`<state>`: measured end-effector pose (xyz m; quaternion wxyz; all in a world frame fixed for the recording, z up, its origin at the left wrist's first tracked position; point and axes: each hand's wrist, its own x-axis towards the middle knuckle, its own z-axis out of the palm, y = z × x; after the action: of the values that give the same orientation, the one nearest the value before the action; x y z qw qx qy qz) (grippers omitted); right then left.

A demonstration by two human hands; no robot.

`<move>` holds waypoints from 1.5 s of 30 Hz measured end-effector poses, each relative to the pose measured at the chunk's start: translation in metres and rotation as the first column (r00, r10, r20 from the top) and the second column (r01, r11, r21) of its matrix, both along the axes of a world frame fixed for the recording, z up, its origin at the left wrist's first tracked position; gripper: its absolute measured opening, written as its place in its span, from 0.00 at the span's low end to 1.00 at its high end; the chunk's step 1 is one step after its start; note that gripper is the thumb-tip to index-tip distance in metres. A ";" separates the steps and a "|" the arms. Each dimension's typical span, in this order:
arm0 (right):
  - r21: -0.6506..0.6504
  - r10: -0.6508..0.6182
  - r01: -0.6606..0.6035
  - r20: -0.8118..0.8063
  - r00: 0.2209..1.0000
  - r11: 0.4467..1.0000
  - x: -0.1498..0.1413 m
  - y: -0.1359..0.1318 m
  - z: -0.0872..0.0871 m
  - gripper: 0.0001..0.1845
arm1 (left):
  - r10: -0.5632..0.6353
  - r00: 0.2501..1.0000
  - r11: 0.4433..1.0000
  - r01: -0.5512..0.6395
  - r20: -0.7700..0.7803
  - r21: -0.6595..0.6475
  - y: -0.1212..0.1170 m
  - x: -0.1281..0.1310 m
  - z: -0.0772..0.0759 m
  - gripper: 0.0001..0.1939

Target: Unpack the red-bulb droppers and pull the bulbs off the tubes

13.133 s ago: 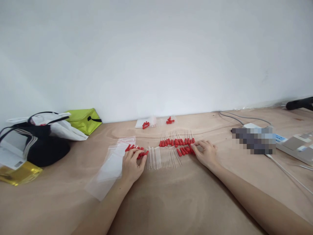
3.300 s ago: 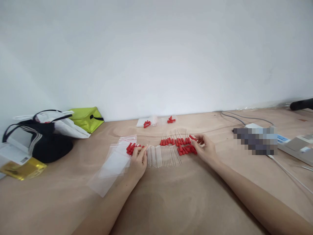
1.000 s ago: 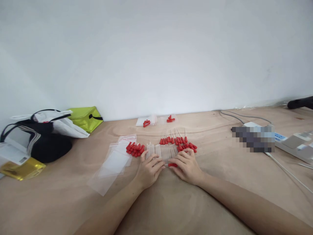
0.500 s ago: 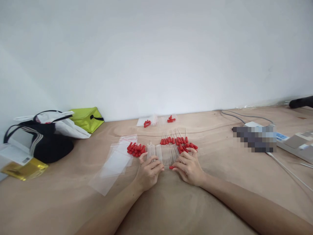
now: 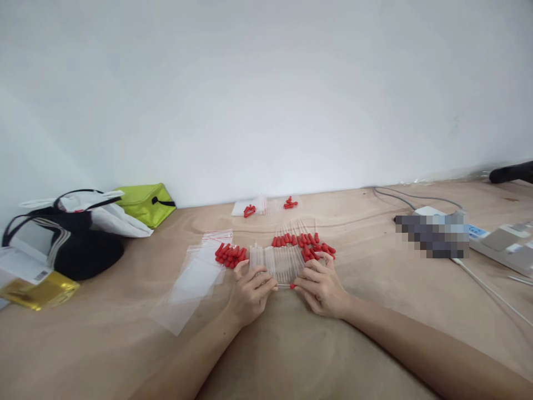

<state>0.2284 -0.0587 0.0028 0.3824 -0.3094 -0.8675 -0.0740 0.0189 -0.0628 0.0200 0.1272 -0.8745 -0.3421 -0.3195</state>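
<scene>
My left hand [image 5: 253, 293] is closed, pinching one end of a thin clear glass tube [image 5: 283, 286] between thumb and fingers. The fingers of my right hand [image 5: 322, 290] are closed around a red rubber bulb [image 5: 292, 286] at the tube's other end; how far the tube sits inside is hidden. Just beyond both hands lies a row of clear tubes [image 5: 283, 264] side by side. Behind them rest several droppers with red bulbs [image 5: 293, 240]. One pile of loose red bulbs [image 5: 230, 255] is beside my left hand, another [image 5: 311, 253] beside my right.
Clear zip bags [image 5: 195, 278] lie flat on the wooden table [image 5: 275, 355] to the left. More red bulbs [image 5: 249, 211] and bags are near the wall. Far left are a black cap [image 5: 89, 253] and green bag [image 5: 145, 203]; a power strip [image 5: 502, 250] and cables are right.
Less of the red bulb shows past my right fingertips, and a longer stretch of tube shows between my hands. The view has shifted very slightly.
</scene>
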 end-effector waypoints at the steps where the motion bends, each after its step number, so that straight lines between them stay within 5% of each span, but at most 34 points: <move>1: -0.003 0.001 -0.001 -0.001 1.000 1.000 0.000 0.000 0.000 0.08 | -0.002 1.000 1.000 0.002 0.000 0.007 0.000 0.000 0.000 0.10; 6: -0.021 0.011 -0.012 -0.048 0.999 1.000 0.002 -0.001 0.003 0.08 | -0.025 1.000 0.998 0.025 0.004 0.054 0.004 -0.007 0.001 0.10; 11: -0.106 -0.120 0.096 -0.247 0.962 0.990 0.017 0.015 0.007 0.08 | 0.100 0.981 0.992 -0.110 0.169 0.053 0.017 -0.021 -0.006 0.09; 14: -0.215 -0.207 0.123 -0.428 0.880 0.969 0.031 0.036 0.007 0.12 | 0.155 0.969 0.985 -0.165 0.192 0.038 0.026 -0.023 -0.013 0.15; 17: -0.392 -0.438 0.258 -0.491 0.753 0.883 0.049 0.058 0.004 0.15 | 0.211 0.959 0.971 -0.227 0.191 0.070 0.034 -0.023 -0.017 0.19; 22: -0.705 -0.684 0.301 -0.350 0.640 0.642 0.076 0.079 -0.005 0.17 | 0.201 0.961 0.960 -0.232 0.189 0.156 0.040 -0.024 -0.017 0.17; 28: -0.776 -0.667 0.274 -0.239 0.705 0.568 0.084 0.081 -0.014 0.14 | 0.119 0.990 0.966 -0.133 0.076 0.222 0.037 -0.020 -0.016 0.13; 35: -0.788 -0.707 0.390 -0.079 0.703 0.476 0.084 0.082 -0.011 0.15 | 0.013 1.000 0.996 -0.014 0.015 0.085 0.031 -0.014 -0.011 0.10; 45: -0.734 -0.764 0.559 0.086 0.640 0.385 0.078 0.075 0.002 0.15 | -0.039 0.991 0.995 0.027 -0.129 -0.093 0.018 -0.019 0.006 0.32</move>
<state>0.3061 0.0165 0.0050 0.2829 -0.7591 -0.5648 0.1574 -0.0001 -0.0446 0.0258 0.1042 -0.9040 -0.3324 -0.2477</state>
